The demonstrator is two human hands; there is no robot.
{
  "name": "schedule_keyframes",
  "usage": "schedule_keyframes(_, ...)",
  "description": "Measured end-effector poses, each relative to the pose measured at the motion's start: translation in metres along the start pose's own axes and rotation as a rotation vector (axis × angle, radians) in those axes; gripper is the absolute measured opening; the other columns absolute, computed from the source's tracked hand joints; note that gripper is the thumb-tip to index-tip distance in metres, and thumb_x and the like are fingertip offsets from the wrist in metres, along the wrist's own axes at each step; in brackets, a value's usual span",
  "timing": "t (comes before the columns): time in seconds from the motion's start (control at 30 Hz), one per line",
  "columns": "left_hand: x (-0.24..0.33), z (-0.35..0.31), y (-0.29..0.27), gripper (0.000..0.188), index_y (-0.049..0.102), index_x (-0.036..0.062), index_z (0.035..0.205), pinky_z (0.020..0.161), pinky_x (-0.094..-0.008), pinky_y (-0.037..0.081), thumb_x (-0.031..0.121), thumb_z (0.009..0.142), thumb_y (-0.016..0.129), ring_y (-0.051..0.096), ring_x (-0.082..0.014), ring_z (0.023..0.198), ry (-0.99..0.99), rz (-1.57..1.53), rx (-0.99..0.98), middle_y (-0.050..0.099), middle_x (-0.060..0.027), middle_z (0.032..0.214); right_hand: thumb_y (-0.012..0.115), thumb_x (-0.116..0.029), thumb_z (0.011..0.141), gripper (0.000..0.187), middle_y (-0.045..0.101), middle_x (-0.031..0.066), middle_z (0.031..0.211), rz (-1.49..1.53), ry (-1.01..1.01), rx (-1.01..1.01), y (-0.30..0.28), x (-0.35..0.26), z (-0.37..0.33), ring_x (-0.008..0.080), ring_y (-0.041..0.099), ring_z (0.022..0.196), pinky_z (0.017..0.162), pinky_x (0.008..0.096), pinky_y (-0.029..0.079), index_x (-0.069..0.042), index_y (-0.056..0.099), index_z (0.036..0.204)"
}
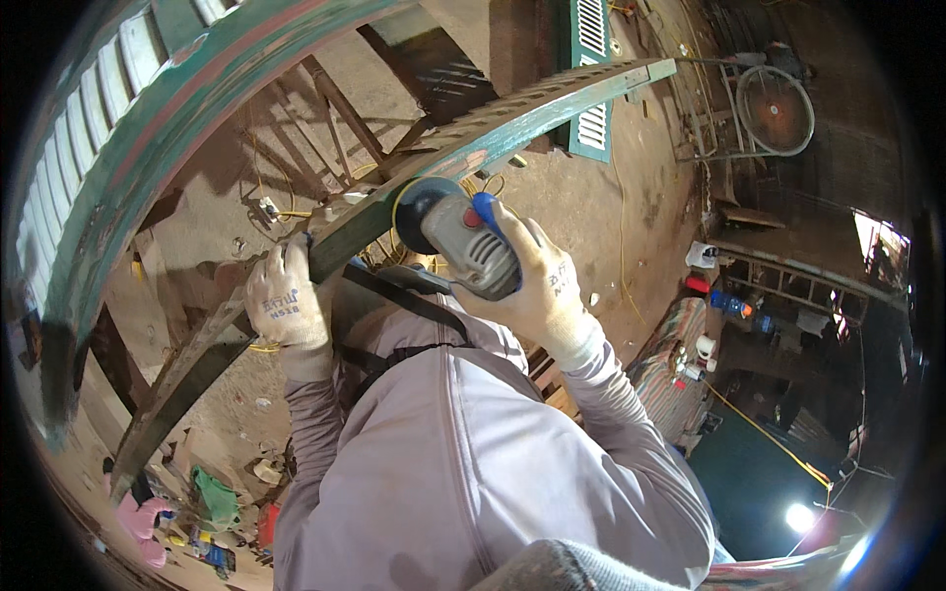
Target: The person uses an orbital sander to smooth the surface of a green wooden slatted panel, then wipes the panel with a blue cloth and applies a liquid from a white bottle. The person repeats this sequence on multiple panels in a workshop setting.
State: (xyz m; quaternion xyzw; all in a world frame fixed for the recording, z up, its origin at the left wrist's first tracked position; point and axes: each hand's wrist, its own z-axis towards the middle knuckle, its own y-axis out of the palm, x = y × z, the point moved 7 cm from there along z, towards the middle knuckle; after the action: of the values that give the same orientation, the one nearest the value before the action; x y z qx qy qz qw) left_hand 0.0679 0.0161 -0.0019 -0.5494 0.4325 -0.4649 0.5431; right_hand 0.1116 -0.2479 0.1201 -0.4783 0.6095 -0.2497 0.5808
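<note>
A long wooden shutter point(522, 122) with worn pale-green paint and bare brown patches lies edge-up, running from the lower left to the upper right. My right hand point(540, 286), in a white glove with blue fingertips, is wrapped round a grey sander point(475, 246) with a red button. The sander's round dark disc point(424, 212) meets the shutter's near edge around its middle; whether it spins I cannot tell. My left hand point(288, 300), gloved too, grips the shutter's edge to the left of the disc, its fingers bent over the top.
Another green shutter point(99, 246) with white slats curves along the left. A green louvred panel point(591, 118) stands beyond the far end. At the upper right is a large wheel point(776, 110). A yellow cord point(623, 227) crosses the floor; a green cloth point(215, 497) lies lower left.
</note>
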Motion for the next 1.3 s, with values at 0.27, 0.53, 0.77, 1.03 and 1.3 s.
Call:
schedule_keyframes(0.27, 0.006, -0.002, -0.007, 0.053, 0.071, 0.0217, 0.117, 0.088, -0.0503, 0.054, 0.033, 0.067, 0.085, 0.067, -0.0349, 0.103, -0.052, -0.134, -0.002, 0.071, -0.0077, 0.113, 0.091, -0.022, 0.07, 0.09, 0.068, 0.0223, 0.13, 0.084, 0.035, 0.168, -0.043, 0.073, 0.031, 0.0312, 0.068, 0.121, 0.101, 0.0376, 0.053, 0.0, 0.05, 0.147)
schedule_keyframes(0.53, 0.004, 0.012, 0.0, 0.068, 0.071, 0.0184, 0.11, 0.083, -0.0518, 0.054, 0.067, 0.064, 0.085, 0.067, -0.0367, 0.1, -0.099, -0.036, 0.03, 0.071, -0.0094, 0.107, 0.089, -0.027, 0.073, 0.089, 0.068, 0.0213, 0.131, 0.135, 0.071, 0.252, -0.134, 0.183, 0.077, 0.0293, 0.069, 0.119, 0.103, 0.0377, 0.052, -0.002, 0.05, 0.149)
schedule_keyframes(0.77, 0.112, 0.041, -0.028, 0.075, 0.07, 0.0128, 0.101, 0.076, -0.0545, 0.054, 0.074, 0.06, 0.084, 0.066, -0.0393, 0.093, -0.097, 0.081, 0.19, 0.068, -0.014, 0.099, 0.09, -0.03, 0.072, 0.088, 0.068, 0.0204, 0.13, 0.154, 0.028, 0.342, -0.201, 0.305, 0.088, 0.0337, 0.067, 0.12, 0.104, 0.04, 0.051, -0.004, 0.051, 0.147)
schedule_keyframes(1.03, 0.129, 0.022, -0.015, 0.067, 0.07, 0.0136, 0.097, 0.075, -0.0528, 0.054, 0.066, 0.059, 0.088, 0.066, -0.0361, 0.094, -0.137, 0.137, 0.241, 0.066, -0.0094, 0.098, 0.09, -0.034, 0.072, 0.082, 0.072, 0.0209, 0.122, 0.119, 0.107, 0.419, -0.275, 0.411, 0.116, 0.032, 0.072, 0.114, 0.097, 0.0391, 0.055, -0.012, 0.056, 0.143)
schedule_keyframes(1.3, 0.115, 0.028, -0.004, 0.072, 0.07, 0.0101, 0.103, 0.079, -0.0507, 0.054, 0.061, 0.057, 0.091, 0.065, -0.0359, 0.096, -0.167, 0.125, 0.206, 0.067, -0.0106, 0.103, 0.09, -0.03, 0.074, 0.078, 0.07, 0.0167, 0.129, 0.191, 0.025, 0.342, -0.281, 0.425, 0.146, 0.027, 0.07, 0.118, 0.101, 0.0376, 0.054, -0.014, 0.057, 0.144)
